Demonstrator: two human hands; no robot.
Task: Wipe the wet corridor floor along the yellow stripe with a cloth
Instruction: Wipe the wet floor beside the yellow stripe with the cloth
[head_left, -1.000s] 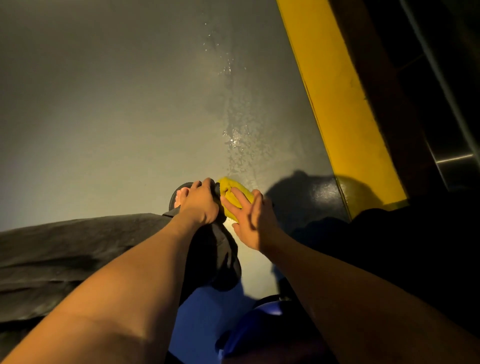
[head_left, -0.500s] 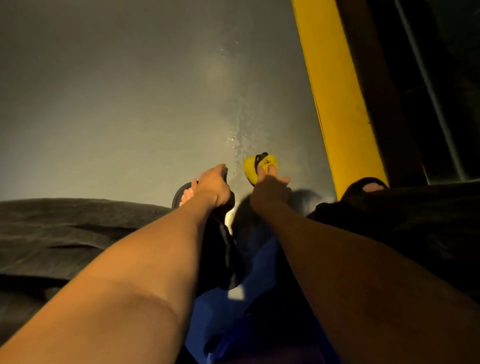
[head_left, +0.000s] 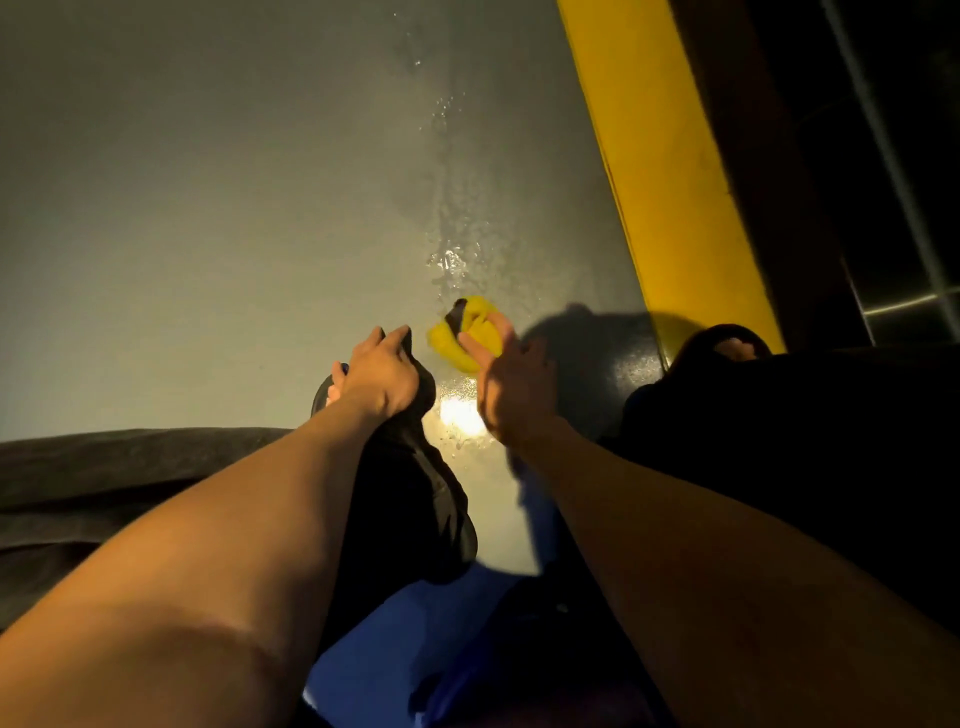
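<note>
Cloth: yellow cloth (head_left: 470, 332) bunched on the grey floor (head_left: 182, 218), between my two hands and left of the yellow stripe, with a dark patch at its far end.
Near edge: blue fabric (head_left: 395, 634) at the bottom of my view, dark trouser legs (head_left: 78, 483) spreading to either side, both forearms reaching forward over them.
Left hand: my left hand (head_left: 382, 376) has its fingers curled over dark trouser fabric (head_left: 415, 457) at the knee, gripping it; toes in a black sandal (head_left: 324, 395) peek out just beside it.
Right hand: my right hand (head_left: 511, 387) lies on the near side of the cloth, fingers spread and fairly straight, tips touching the yellow bundle; I cannot tell whether the thumb pinches it.
Glare: bright wet reflection (head_left: 460, 413) on the floor between the wrists.
Right foot: second sandalled foot (head_left: 727, 348) at the stripe's near end.
Wet trail: water droplets (head_left: 452, 260) glisten just beyond the cloth, running away up the floor.
Stripe: yellow stripe (head_left: 654, 171) runs diagonally on the right, dark wall (head_left: 831, 156) behind it.
</note>
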